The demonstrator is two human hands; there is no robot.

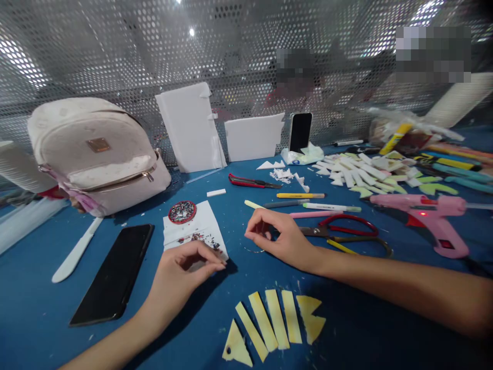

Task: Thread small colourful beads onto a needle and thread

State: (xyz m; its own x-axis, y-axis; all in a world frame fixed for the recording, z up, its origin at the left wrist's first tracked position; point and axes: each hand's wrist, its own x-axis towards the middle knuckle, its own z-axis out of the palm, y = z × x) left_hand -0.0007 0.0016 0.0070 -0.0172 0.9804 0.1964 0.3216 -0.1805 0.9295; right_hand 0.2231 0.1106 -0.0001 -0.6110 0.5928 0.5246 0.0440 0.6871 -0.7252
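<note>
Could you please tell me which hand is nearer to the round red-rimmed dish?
Left. The left hand is just in front of the dish, by the near edge of the paper; the right hand is farther, off to the right.

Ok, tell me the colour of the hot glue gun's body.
The hot glue gun has a pink body, seen best in the head view.

Perforated grey metal panel (142,46) stands behind the blue tabletop (34,313). Small bright light (191,32) near top centre; brighter glare patches at both upper corners.
</note>
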